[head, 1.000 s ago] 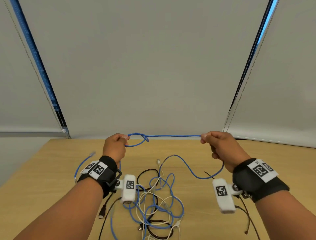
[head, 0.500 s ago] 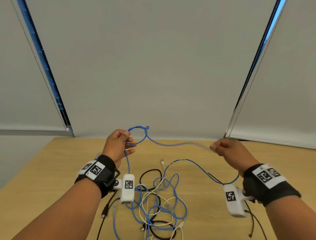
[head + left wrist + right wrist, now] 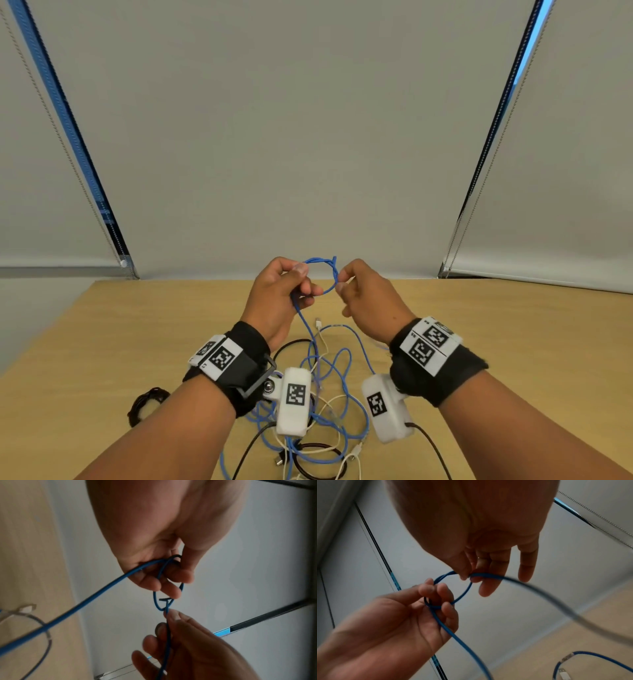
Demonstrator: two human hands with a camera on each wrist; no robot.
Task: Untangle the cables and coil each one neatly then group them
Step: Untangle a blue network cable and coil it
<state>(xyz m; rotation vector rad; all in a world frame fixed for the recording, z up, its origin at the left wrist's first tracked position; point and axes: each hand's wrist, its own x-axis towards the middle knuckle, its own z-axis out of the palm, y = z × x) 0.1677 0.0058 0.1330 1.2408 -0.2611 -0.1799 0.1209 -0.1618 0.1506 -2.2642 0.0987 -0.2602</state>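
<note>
A blue cable (image 3: pixel 330 272) forms a small knotted loop in the air between my two hands, above the far half of the wooden table (image 3: pixel 102 342). My left hand (image 3: pixel 303 281) grips one side of the loop, with fingers curled through it (image 3: pixel 169 577). My right hand (image 3: pixel 342 282) pinches the other side between thumb and fingertips (image 3: pixel 469 576). From both hands the blue cable (image 3: pixel 102 588) hangs down to a tangle of blue, white and black cables (image 3: pixel 329 397) on the table below my wrists.
A coiled black cable (image 3: pixel 147 404) lies apart on the table at the left. White connector ends (image 3: pixel 318 323) stick out of the tangle. Grey roller blinds (image 3: pixel 308 137) hang behind the table's far edge.
My hands have come together from far apart. The blue stretch that ran taut between them has slackened into a small loop held by both hands.
</note>
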